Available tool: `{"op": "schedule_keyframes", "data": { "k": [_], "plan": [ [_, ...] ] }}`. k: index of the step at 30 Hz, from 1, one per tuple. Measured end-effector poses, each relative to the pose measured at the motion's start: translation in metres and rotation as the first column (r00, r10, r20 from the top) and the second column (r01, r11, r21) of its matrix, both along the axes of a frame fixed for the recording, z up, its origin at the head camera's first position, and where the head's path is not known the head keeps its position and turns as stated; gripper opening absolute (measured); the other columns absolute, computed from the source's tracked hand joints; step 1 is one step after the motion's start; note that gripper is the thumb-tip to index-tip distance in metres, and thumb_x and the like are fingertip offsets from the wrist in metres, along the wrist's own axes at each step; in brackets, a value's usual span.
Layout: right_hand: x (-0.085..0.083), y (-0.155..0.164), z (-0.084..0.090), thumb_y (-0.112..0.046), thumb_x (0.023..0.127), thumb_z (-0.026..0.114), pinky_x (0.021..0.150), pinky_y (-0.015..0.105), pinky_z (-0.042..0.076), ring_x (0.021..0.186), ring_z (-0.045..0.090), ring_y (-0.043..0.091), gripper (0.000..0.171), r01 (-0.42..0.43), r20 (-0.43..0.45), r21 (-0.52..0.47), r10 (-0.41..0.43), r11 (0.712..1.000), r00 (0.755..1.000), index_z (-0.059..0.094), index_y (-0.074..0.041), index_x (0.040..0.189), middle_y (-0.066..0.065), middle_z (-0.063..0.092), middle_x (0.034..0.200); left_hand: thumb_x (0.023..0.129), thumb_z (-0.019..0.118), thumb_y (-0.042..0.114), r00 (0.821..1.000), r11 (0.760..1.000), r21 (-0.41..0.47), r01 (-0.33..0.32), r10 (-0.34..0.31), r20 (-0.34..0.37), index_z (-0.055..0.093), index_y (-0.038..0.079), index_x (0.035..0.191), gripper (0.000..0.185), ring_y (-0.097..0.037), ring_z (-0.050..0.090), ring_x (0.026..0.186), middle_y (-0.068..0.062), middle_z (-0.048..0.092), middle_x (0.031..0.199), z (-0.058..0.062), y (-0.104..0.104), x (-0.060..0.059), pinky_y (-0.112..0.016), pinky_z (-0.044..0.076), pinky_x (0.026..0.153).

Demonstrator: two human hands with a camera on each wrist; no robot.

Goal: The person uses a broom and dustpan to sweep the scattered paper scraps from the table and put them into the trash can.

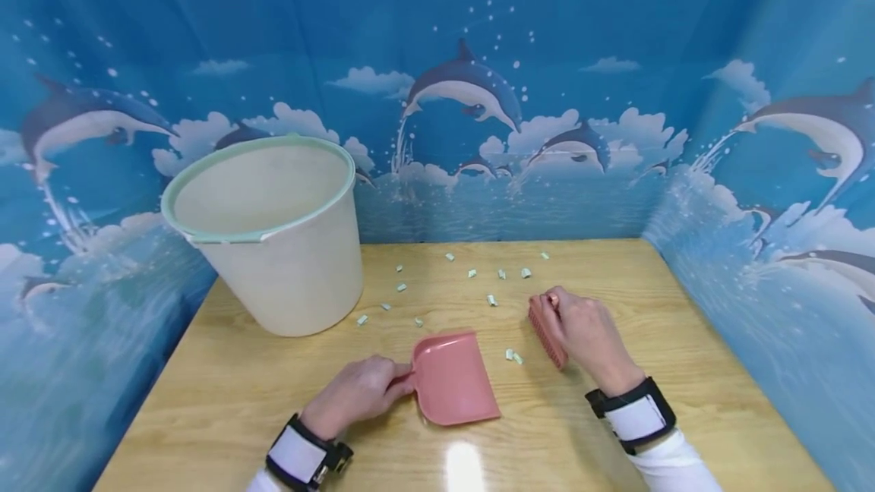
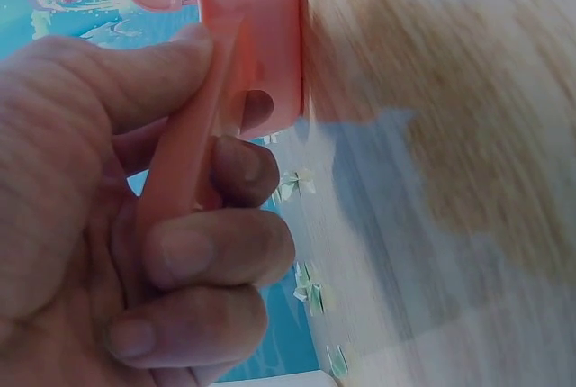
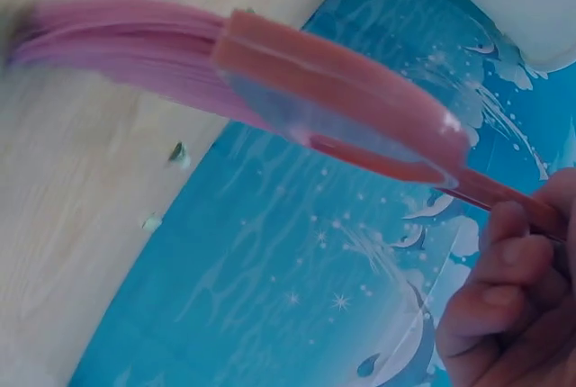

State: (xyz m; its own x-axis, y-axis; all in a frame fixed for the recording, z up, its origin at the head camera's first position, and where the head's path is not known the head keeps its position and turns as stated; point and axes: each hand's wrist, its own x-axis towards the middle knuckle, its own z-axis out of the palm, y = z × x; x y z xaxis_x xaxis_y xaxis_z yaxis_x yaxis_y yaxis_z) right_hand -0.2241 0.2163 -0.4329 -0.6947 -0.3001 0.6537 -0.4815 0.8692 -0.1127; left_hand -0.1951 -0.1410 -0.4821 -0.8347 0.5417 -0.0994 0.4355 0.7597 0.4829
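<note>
The left hand (image 1: 358, 393) had its grip closed round the handle of a pink dustpan (image 1: 454, 380); the wrist view showed the thumb along the top of the handle and the fingers (image 2: 216, 247) curled beneath it. Held so, the pan lay flat on the desk (image 1: 683, 370) with its open mouth turned away from the person, probably so that it could take in whatever was pushed toward it.

Just to the right of the pan, the right hand (image 1: 588, 332) was wrapped tight over a pink brush (image 1: 547, 334), its bristles down against the wood. In the right wrist view the bristles (image 3: 117, 45) looked smeared, as if in motion.

Two paper scraps (image 1: 513, 356) lay between the brush and the pan. More scraps (image 1: 491, 300) were scattered beyond both hands, toward the far edge.

Beyond the left hand and further left stood a cream bucket (image 1: 273, 241) with a pale green rim, upright and open, within reach of the pan. A blue dolphin-print backdrop (image 1: 478, 89) enclosed the desk on three sides.
</note>
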Motion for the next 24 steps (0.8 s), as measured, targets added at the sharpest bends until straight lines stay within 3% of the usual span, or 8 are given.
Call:
{"op": "schedule_keyframes", "data": {
  "k": [9, 19, 24],
  "plan": [
    [0.001, -0.014, -0.005, -0.011, 0.093, 0.071, 0.048, 0.035, 0.045, 0.051, 0.054, 0.011, 0.016, -0.043, 0.049, -0.051, 0.046, 0.998, 0.998, 0.062, -0.009, 0.080, -0.003, 0.053, 0.058, 0.102, 0.062, 0.033, 1.000, 1.000, -0.002, 0.017, -0.017, -0.002, 0.070, 0.017, 0.129, 0.033, -0.003, 0.047, 0.052, 0.014, 0.056, 0.068, -0.001, -0.001, -0.002, -0.021, 0.041, 0.048],
    [0.003, -0.038, -0.007, -0.004, 0.097, 0.062, 0.045, 0.016, 0.025, 0.049, 0.030, -0.002, 0.031, -0.142, 0.040, -0.150, 0.150, 0.978, 0.988, 0.048, -0.015, 0.072, -0.012, 0.034, 0.057, 0.102, 0.063, 0.032, 1.000, 1.000, -0.010, 0.017, -0.017, -0.013, 0.069, 0.017, 0.130, 0.033, -0.002, 0.048, 0.053, 0.013, 0.059, 0.073, -0.001, -0.001, -0.001, -0.022, 0.042, 0.049],
    [0.006, -0.050, -0.012, -0.002, 0.097, 0.061, 0.044, 0.013, 0.031, 0.050, 0.038, -0.006, 0.025, -0.211, 0.060, -0.230, 0.230, 0.950, 0.971, 0.056, -0.013, 0.075, -0.010, 0.051, 0.059, 0.102, 0.063, 0.032, 1.000, 1.000, -0.021, 0.007, -0.007, 0.004, 0.069, 0.016, 0.131, 0.034, -0.003, 0.048, 0.054, 0.012, 0.060, 0.074, 0.000, -0.001, -0.001, -0.022, 0.042, 0.049]
  ]
}}
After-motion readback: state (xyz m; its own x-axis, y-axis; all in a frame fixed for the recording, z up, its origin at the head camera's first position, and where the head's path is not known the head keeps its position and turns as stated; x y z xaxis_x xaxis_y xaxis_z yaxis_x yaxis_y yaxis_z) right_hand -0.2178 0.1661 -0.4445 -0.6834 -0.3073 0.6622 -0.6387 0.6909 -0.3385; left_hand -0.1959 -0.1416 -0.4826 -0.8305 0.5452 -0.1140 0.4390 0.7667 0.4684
